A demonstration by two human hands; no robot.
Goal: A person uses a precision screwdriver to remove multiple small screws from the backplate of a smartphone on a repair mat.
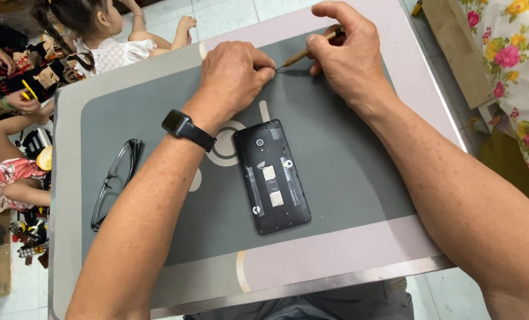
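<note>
Left hand: curled at far centre of the grey work mat, fingertips pinched together at the driver tip, apparently on a very small part; part itself too small to identify. Wrist carrying a black smartwatch.

Right hand: fingers clenched around a slim precision screwdriver, brass-coloured shaft angled down and left, tip meeting the left fingertips just above the mat. Likely reason for the paired grip: steadying of a tiny piece against the tip.

Smartphone: back cover off, lying flat, face down, near centre of the mat, between the two forearms, untouched. Long axis running near to far, slightly tilted. Inner card slots and camera lens exposed upward, presumably for access from above.

Eyeglasses: folded, on the left part of the mat, well apart from phone and hands, beside the left forearm.

Table: pale top with metal near edge; mat inset from all sides, leaving a pale border. Far edge close behind the hands; little room beyond the knuckles. Open mat to the right of the phone and between phone and glasses.

Surroundings: children seated on the tiled floor at far left; a person in a floral garment at right, close to the right table edge.
</note>
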